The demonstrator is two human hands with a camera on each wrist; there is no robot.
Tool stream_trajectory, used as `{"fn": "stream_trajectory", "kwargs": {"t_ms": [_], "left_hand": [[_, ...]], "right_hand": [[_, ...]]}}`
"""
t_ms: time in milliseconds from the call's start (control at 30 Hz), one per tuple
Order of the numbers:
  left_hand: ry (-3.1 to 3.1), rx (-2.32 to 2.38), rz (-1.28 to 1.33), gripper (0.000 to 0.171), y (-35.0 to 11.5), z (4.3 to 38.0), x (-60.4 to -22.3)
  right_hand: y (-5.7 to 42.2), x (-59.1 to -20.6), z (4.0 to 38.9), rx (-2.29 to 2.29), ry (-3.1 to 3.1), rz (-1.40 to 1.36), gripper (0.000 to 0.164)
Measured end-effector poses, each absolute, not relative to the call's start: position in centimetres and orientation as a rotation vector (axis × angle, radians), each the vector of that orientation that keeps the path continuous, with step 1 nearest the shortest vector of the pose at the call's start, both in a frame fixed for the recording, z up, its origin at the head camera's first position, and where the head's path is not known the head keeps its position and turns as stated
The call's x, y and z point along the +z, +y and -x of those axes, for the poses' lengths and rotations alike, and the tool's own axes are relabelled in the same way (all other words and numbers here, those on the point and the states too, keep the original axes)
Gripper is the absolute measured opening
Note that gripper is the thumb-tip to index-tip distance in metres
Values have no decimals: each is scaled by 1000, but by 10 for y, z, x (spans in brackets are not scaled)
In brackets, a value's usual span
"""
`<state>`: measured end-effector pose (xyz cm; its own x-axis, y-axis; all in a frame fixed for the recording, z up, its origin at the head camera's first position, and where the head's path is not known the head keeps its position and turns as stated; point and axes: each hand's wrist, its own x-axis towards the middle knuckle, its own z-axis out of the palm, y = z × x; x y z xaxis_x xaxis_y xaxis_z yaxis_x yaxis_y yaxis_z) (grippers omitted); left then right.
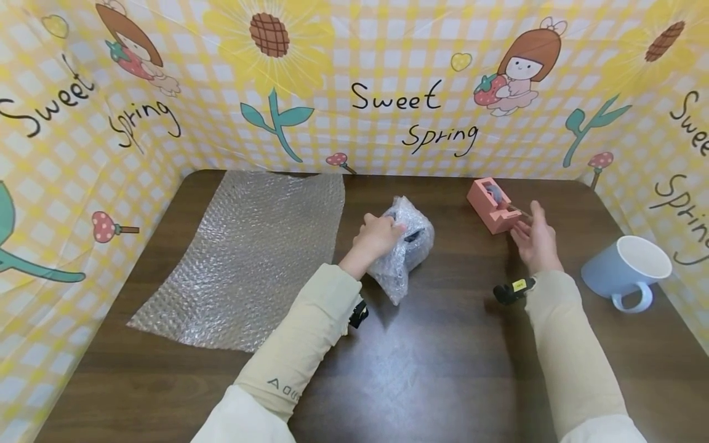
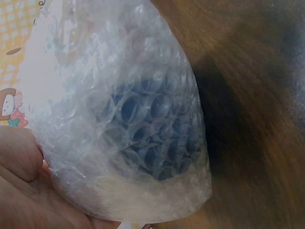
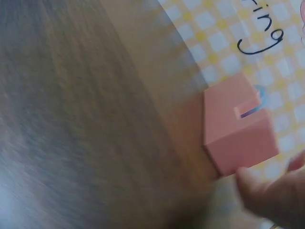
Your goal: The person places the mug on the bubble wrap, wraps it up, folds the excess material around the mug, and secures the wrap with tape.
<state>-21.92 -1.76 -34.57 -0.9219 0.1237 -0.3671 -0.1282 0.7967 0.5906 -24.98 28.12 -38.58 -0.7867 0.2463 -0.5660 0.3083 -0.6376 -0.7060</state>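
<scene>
A bundle of bubble wrap (image 1: 407,252) with something dark inside stands in the middle of the table, and my left hand (image 1: 375,237) grips its left side. The left wrist view shows the wrapped bundle (image 2: 143,133) up close; the layers blur what it contains. At the back right, my right hand (image 1: 534,240) is at the front of a pink tape dispenser (image 1: 490,209). A thin strip of tape (image 1: 519,211) runs from the dispenser to its fingers, which pinch the end. In the right wrist view the thumb lies just by the dispenser (image 3: 243,129).
A flat sheet of bubble wrap (image 1: 249,258) covers the left part of the brown table (image 1: 432,381). A light blue mug (image 1: 615,271) lies tilted near the right edge, to the right of my right wrist. Patterned cloth walls (image 1: 399,123) enclose the table's back and sides.
</scene>
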Motion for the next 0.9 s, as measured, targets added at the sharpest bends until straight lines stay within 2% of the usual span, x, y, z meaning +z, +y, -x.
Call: {"fn": "stream_trajectory", "kwargs": {"t_ms": [67, 100, 333, 600, 900], "left_hand": [[2595, 890, 2, 45, -18, 220, -346], [2595, 891, -1, 45, -17, 220, -346], [2599, 886, 3, 45, -17, 221, -347], [2608, 881, -13, 46, -17, 221, -347], [2605, 891, -13, 46, -17, 221, -348]], "right_hand": [[278, -378, 249, -2451, 1483, -1066, 87], [276, -376, 249, -2395, 1542, -1078, 89], [273, -373, 247, -2327, 1656, -1083, 73], [289, -384, 243, -2712, 1014, -953, 73], [300, -405, 244, -2928, 391, -809, 50]]}}
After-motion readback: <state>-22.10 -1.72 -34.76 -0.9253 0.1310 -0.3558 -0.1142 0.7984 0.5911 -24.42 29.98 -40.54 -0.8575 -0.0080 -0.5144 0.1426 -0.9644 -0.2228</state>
